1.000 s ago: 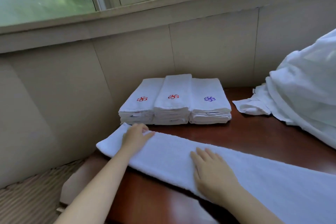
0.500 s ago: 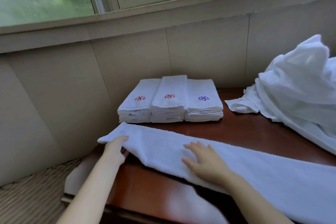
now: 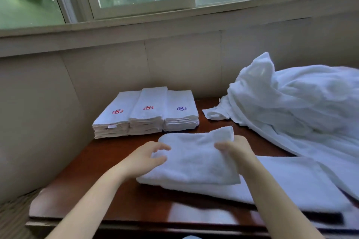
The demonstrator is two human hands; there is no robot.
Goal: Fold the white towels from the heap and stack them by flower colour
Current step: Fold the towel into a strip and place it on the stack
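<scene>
A long white towel (image 3: 196,159) lies across the dark wooden table (image 3: 108,184), its left end folded over to the right. My left hand (image 3: 147,158) pinches the towel's left fold. My right hand (image 3: 236,149) grips the lifted end of the towel. Behind them stand three stacks of folded towels: two with a red flower on top, the left stack (image 3: 114,116) and the middle stack (image 3: 148,112), and the right stack (image 3: 180,112) with a purple flower. The heap of unfolded white towels (image 3: 295,106) fills the right side.
A tiled wall (image 3: 174,64) and a window sill run right behind the stacks. The table's left edge drops off beside a woven seat (image 3: 13,217). The towel's long tail (image 3: 291,182) runs off to the right under the heap.
Both hands took the towel's left end off the table and carried it right, folding it over. The camera tilted up and shifted right.
</scene>
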